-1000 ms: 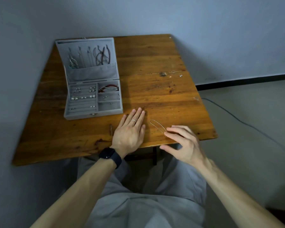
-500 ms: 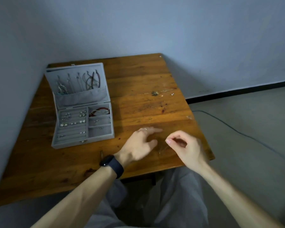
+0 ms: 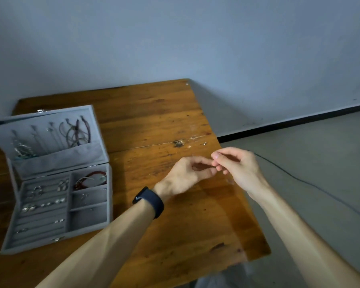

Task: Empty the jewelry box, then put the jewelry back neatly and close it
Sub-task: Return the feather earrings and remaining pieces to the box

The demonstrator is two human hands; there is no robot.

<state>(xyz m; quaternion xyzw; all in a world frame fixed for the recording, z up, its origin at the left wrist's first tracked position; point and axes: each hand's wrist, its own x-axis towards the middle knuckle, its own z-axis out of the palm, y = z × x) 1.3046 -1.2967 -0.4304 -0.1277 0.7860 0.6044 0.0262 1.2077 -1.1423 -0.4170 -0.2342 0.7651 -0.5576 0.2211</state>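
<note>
Presently: left hand (image 3: 186,173) and right hand (image 3: 240,168) are curling fingertip-to-fingertip, 3 o'clock from the open jewelry box (image 3: 56,157), whether gripping anything I cannot tell; slow handling over the tabletop (image 3: 154,113) advised.

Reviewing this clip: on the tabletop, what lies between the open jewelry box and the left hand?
Nothing. In the head view, only bare wood of the table separates the jewelry box from the left hand.
</note>
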